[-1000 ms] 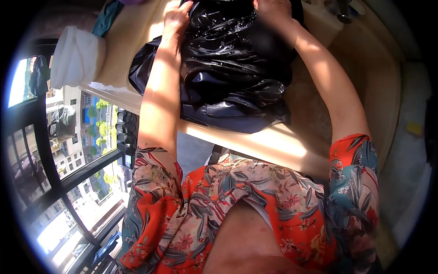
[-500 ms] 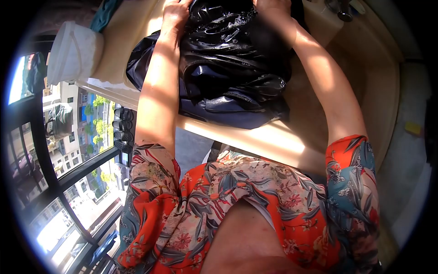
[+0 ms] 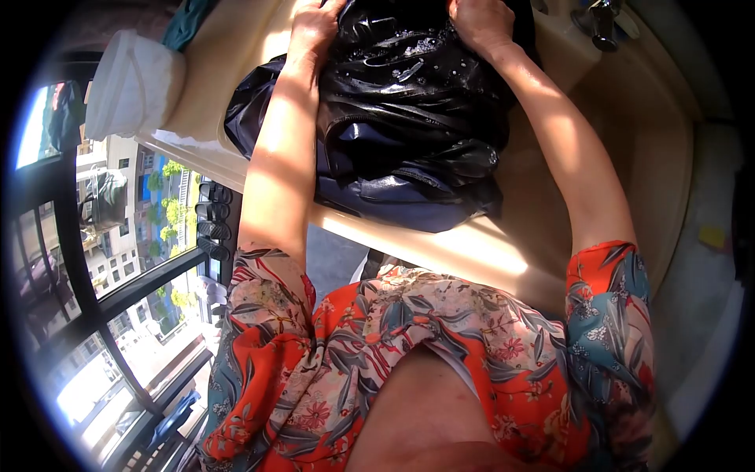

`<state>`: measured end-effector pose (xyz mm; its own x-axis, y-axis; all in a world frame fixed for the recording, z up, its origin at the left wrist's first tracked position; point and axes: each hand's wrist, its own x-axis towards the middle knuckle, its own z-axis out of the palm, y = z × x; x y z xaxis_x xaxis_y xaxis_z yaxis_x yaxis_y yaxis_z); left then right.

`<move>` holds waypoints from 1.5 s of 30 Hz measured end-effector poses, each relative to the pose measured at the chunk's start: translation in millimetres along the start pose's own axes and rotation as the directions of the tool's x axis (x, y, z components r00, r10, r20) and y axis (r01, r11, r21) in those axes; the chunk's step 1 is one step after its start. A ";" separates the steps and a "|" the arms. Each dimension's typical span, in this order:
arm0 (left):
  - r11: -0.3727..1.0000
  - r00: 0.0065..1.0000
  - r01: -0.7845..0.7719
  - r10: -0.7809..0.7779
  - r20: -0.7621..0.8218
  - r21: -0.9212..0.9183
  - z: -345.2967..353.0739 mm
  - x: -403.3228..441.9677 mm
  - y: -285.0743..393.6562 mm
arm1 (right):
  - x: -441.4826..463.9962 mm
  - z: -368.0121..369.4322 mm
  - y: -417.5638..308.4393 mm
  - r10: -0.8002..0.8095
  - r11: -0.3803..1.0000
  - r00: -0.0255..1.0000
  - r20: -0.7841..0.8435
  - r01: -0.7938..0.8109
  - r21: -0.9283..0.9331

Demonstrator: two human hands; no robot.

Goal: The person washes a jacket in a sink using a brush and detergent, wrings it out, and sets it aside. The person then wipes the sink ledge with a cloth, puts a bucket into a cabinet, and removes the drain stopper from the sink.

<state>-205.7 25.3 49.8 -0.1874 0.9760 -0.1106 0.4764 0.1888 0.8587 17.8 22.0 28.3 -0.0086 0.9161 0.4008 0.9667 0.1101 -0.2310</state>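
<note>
A wet black garment (image 3: 405, 102), shiny and creased, with dark blue parts near its lower edge, lies bunched over the front and left side of a beige sink (image 3: 629, 141). At the top of the view my left hand (image 3: 316, 30) is closed on the garment's far left part. My right hand (image 3: 481, 23) grips its far right part, fingers curled into the cloth. Some fingertips are hidden by the fabric and the frame's edge. Water drops or suds glisten on the cloth between the hands.
A metal tap (image 3: 603, 30) is at the sink's back right. On the left ledge stands a white bucket (image 3: 134, 86), with a teal cloth (image 3: 187, 22) behind it. Dark slippers (image 3: 213, 222) sit beside the window frame (image 3: 149, 283). A yellow item (image 3: 712, 237) is at the far right.
My right hand and forearm, blurred by motion before, now show sharply at the cloth. The whole view has shifted slightly, so things appear a little lower and further right. Both hands stay on the garment.
</note>
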 end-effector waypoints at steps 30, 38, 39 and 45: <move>0.870 0.858 -0.492 0.478 0.186 0.032 10.3 -18.4 -1.6 | 94.3 45.8 16.3 -0.082 0.995 0.973 0.216 0.066 0.077; 0.900 0.875 -0.434 0.433 0.214 -0.047 9.9 -20.0 -15.1 | 1.1 -9.7 -48.5 -0.343 0.922 0.901 0.268 0.268 0.279; 0.918 0.895 -0.383 0.395 0.206 -0.098 10.2 -21.4 -13.9 | 9.3 10.9 -24.9 -0.248 0.935 0.926 0.286 0.152 0.320; 0.972 0.973 -0.188 0.203 0.108 -0.141 9.7 -24.8 -2.5 | 17.8 14.9 7.4 -0.296 0.953 0.954 0.050 0.292 0.078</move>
<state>-193.9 1.6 45.6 0.0075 0.9999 0.0130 0.3771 -0.0149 0.9260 21.0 44.9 20.5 -0.3069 0.8607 0.4063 0.8993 0.4020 -0.1723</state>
